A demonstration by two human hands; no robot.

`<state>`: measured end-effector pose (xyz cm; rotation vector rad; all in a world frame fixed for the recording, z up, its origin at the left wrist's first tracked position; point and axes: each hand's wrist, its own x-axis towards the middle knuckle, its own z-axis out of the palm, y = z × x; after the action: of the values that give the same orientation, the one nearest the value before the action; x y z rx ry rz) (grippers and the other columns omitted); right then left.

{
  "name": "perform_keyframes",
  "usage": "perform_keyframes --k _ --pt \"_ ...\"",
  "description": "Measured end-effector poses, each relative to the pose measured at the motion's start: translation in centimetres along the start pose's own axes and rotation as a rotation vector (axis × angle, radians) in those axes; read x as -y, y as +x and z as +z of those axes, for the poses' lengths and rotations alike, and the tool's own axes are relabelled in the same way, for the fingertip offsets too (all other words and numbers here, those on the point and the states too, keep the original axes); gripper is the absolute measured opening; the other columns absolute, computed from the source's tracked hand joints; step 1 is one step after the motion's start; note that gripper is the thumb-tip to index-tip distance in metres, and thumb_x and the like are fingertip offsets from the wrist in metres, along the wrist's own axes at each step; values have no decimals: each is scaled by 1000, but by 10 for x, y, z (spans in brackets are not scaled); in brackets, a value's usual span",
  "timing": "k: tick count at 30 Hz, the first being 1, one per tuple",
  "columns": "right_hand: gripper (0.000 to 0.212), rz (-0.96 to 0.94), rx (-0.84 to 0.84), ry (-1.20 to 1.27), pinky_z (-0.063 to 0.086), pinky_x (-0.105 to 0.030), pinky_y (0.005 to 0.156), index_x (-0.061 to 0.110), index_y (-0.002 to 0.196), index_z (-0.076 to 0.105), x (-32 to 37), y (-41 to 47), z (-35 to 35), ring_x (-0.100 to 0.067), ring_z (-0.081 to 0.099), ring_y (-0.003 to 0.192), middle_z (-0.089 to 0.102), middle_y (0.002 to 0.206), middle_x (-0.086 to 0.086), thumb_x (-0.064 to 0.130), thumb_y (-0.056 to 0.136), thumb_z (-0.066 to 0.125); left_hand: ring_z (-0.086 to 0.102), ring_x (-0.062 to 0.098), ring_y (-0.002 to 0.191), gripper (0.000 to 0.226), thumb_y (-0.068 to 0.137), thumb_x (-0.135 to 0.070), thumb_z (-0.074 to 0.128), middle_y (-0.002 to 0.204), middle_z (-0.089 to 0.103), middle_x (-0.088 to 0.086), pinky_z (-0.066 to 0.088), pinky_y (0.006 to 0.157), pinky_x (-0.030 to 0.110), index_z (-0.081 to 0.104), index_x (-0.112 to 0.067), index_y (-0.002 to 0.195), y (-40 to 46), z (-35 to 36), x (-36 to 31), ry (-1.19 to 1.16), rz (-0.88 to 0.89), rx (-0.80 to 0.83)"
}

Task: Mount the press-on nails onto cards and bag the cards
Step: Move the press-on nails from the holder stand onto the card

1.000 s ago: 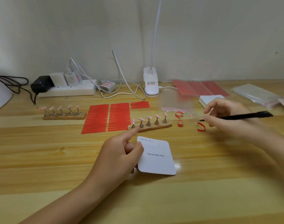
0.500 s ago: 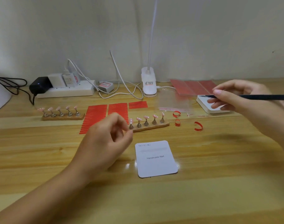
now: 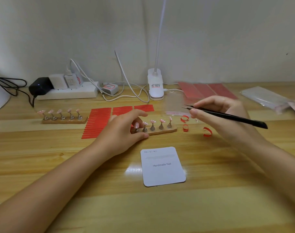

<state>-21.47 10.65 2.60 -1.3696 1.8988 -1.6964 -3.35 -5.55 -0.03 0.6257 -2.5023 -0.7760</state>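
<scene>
The left hand (image 3: 124, 130) grips the end of the wooden nail stand (image 3: 161, 131) beside its leftmost press-on nail (image 3: 136, 125), while the right hand (image 3: 220, 115) holds black tweezers (image 3: 227, 116) above the desk (image 3: 210, 207).

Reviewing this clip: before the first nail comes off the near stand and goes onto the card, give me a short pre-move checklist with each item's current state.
1. Left hand at the near nail stand, by the leftmost nail: ok.
2. Nail actually pinched: cannot tell, the fingers cover the contact.
3. Right hand holds the tweezers, tips free and pointing left: ok.
4. Card lies flat, face up, uncovered in front of the stand: ok.
5. Adhesive strip exposed on the card: cannot tell, only a faint band shows under the size boxes.
6. Other four nails upright on their posts: ok.
</scene>
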Motion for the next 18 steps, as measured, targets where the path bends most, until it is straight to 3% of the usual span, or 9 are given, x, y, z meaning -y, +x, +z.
perform_keyframes --k 4,9,11,15,18 --pt "12 -16 -34 58 44 -5 56 21 79 64 -4 1 9 1 67 67 73 71 10 15 76 75 52 -16 90 44 75 -22 75 90 62 -6 40 100 37 50 -40 106 2 -3 1 -31 1 37" --pt "16 1 -21 110 47 -8 57 15 76 62 -15 -10 16 -7 70 67 74 74 6 6 74 76 52 0 96 45 76 -26 73 93 56 -23 35 103 40 49 -40 112 5 -8 -5 33 -45 113" --pt "15 -20 -6 86 49 -10 61 15 75 63 -18 -13 15 -9 70 70 74 75 3 6 74 76 51 -4 92 46 75 -32 72 93 55 -24 34 103 40 51 -37 115 9 -8 -11 64 -54 148" --pt "17 -93 -12 3 54 -19 69 21 74 65 -23 -16 13 -12 70 78 73 80 1 8 72 76 53 0 88 26 74 -40 71 89 57 -20 39 97 37 59 -35 97 20 3 -27 85 -29 134" --pt "29 -189 -21 -94 54 -18 73 27 72 63 -23 -17 14 -10 70 80 72 84 5 2 71 77 51 -4 75 19 74 -45 70 77 56 -19 39 82 28 63 -32 85 26 16 -35 127 -6 96"
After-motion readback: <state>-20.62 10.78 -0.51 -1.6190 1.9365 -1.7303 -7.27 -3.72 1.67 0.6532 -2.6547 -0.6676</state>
